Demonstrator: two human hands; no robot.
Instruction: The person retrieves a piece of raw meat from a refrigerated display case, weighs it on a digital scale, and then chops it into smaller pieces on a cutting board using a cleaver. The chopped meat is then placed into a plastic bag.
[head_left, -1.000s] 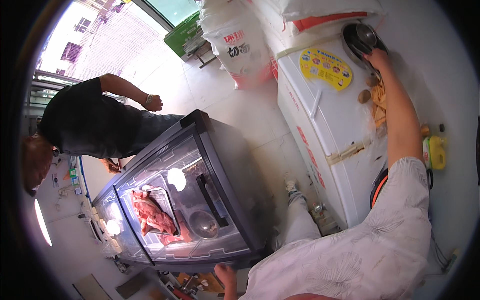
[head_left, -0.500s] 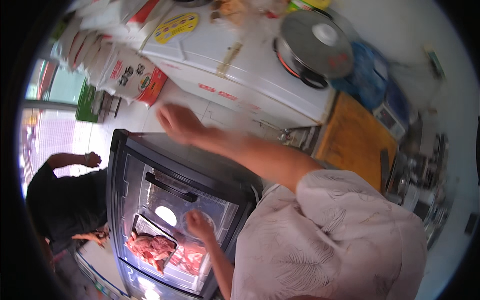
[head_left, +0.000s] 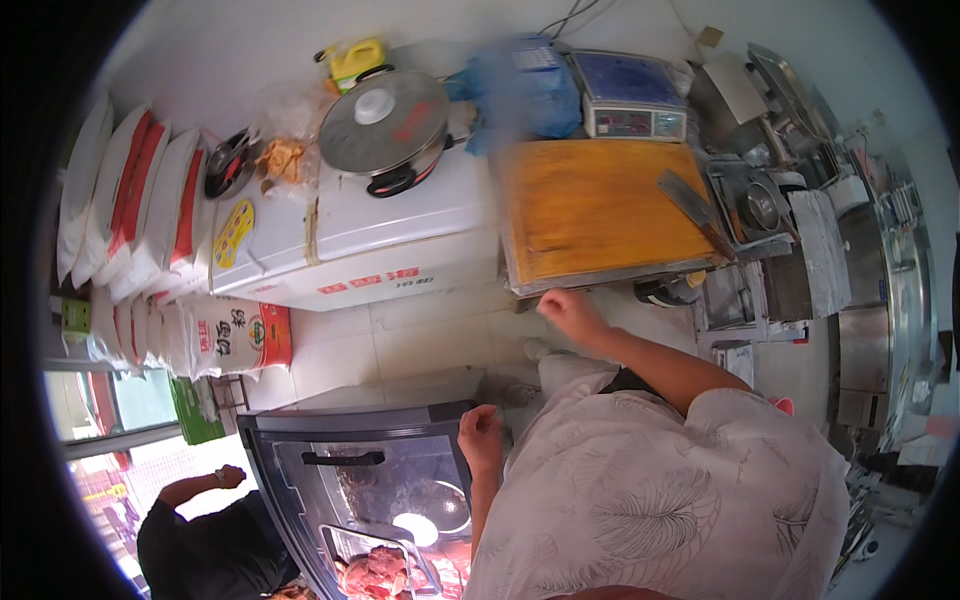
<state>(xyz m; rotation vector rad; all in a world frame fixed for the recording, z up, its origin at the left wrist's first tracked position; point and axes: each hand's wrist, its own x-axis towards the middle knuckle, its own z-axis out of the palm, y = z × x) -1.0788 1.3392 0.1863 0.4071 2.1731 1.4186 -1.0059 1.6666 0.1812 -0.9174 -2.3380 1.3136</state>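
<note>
My left hand [head_left: 482,437] is raised beside the near corner of a dark-framed glass display fridge [head_left: 350,422], its fingers curled in and nothing visible in them. Through the glass shows raw red meat [head_left: 378,574] on a tray. My right hand [head_left: 572,314] is loosely fisted, with no object visible in it. It is held in front of my body, nearest to the front edge of an orange-brown cutting board [head_left: 600,215]. On the board's right side lies a cleaver [head_left: 692,206].
A white chest freezer [head_left: 410,235] carries a lidded pot [head_left: 398,122]. Behind the board are a blue plastic bag [head_left: 535,100] and a scale [head_left: 630,92]. White sacks [head_left: 225,335] are stacked at left. Metal pans [head_left: 760,205] stand at right. A person in black [head_left: 215,545] is beyond the fridge.
My view has turned right, toward the cutting board. My right hand has drawn back from beyond the fridge to near the board. My left hand no longer overlaps the glass front.
</note>
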